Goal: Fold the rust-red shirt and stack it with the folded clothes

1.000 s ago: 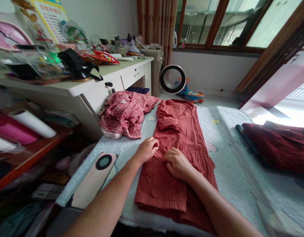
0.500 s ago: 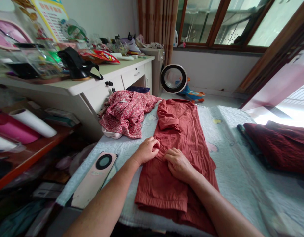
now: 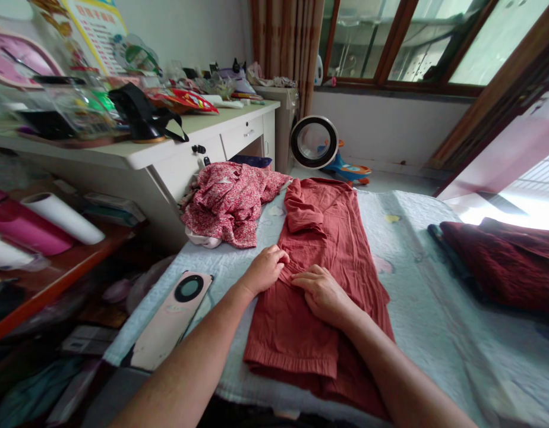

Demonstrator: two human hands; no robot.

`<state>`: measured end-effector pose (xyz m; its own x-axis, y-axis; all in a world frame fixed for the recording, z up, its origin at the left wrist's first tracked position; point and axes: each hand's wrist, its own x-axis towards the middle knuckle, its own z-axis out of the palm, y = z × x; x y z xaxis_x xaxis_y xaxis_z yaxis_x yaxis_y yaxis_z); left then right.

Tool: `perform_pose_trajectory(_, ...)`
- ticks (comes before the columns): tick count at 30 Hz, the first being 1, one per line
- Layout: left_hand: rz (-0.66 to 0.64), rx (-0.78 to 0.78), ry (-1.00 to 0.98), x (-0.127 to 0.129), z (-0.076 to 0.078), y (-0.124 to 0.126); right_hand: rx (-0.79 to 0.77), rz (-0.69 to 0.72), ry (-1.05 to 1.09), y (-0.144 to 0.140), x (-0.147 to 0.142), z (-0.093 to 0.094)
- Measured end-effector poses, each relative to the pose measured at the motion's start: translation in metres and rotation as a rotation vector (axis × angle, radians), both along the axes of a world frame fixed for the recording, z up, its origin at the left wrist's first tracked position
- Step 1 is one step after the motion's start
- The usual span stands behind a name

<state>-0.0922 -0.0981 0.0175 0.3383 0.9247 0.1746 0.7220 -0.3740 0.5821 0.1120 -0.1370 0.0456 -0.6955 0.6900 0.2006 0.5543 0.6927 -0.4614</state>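
A rust-red garment (image 3: 341, 249) lies folded lengthwise on the bed, with an elastic-gathered cuff (image 3: 290, 364) at its near end. At its left edge my left hand (image 3: 268, 270) is closed, thumb and fingers pinching the cloth. My right hand (image 3: 321, 294) lies on top of the sleeve, palm down, its fingers stretched out toward the left hand. Small creases run through the cloth between the two hands. A bunched sleeve part (image 3: 303, 208) rests on the garment's far half.
A pale blue bedspread (image 3: 417, 249) lies under everything. To the left are a phone (image 3: 172, 321) and a crumpled pink floral garment (image 3: 230, 199). Folded dark red clothes (image 3: 501, 255) sit at right. A cluttered desk (image 3: 136, 157) and an open washing machine door (image 3: 314, 142) stand beyond.
The fingers of my right hand have straightened and slid slightly left over the cloth. My left hand stays at the garment's edge. The view has shifted very slightly.
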Motion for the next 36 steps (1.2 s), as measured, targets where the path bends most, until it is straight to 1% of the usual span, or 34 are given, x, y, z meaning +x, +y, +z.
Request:
perform_pose_trajectory(7, 0.009, 0.014, 0.007, 0.001, -0.001, 0.0, 0.017, -0.012, -0.01, 0.001, 0.004, -0.003)
perform_pose_trajectory(11, 0.011, 0.027, 0.035, 0.001, -0.001, -0.001, 0.01, -0.054, 0.029, 0.002, 0.003, -0.004)
perform_pose_trajectory(17, 0.011, 0.133, 0.151, 0.004, 0.003, -0.006, 0.02, -0.091, -0.001, 0.004, 0.0, -0.007)
perform_pose_trajectory(20, -0.026, 0.153, 0.168, 0.005, 0.004, -0.008, 0.011, -0.097, -0.002, 0.005, -0.001, -0.01)
perform_pose_trajectory(24, -0.065, 0.138, 0.109, 0.005, 0.002, -0.007, 0.013, -0.109, 0.028, 0.005, 0.0, -0.013)
perform_pose_trajectory(31, -0.046, 0.079, 0.06, 0.004, 0.003, -0.006, 0.082, -0.122, -0.003, 0.005, 0.001, -0.017)
perform_pose_trajectory(36, -0.041, 0.063, 0.048, 0.005, 0.004, -0.006, 0.083, -0.109, -0.011, 0.005, 0.002, -0.018)
